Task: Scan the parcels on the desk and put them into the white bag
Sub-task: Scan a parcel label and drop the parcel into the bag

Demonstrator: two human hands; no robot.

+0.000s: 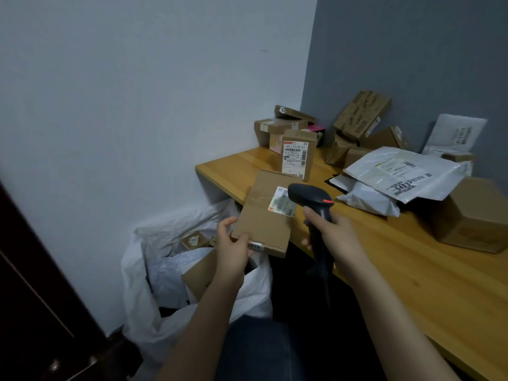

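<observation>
Your left hand [233,247] grips the lower left corner of a flat cardboard parcel [261,218], thumb on top and fingers curled beneath. Your right hand [328,231] is wrapped round the handle of a black scanner [313,198], whose head sits over the right edge of the parcel's label [281,202].

Head view, findings: the parcel is held tilted over the left end of the wooden surface [412,276], partly above the white bag [148,273]. That bag stands open on the floor between the white wall [137,92] and your legs, with brown boxes [199,274] inside. Cartons [286,127] are stacked in the corner against the grey wall [412,50]; an upright labelled box [297,158] stands just beyond the parcel. White mailers [398,171] overlap mid-surface, touching a brown box [472,215] at the right. Plain wood shows along the near edge beside your right forearm. A dark door [33,298] borders the bag's left.
</observation>
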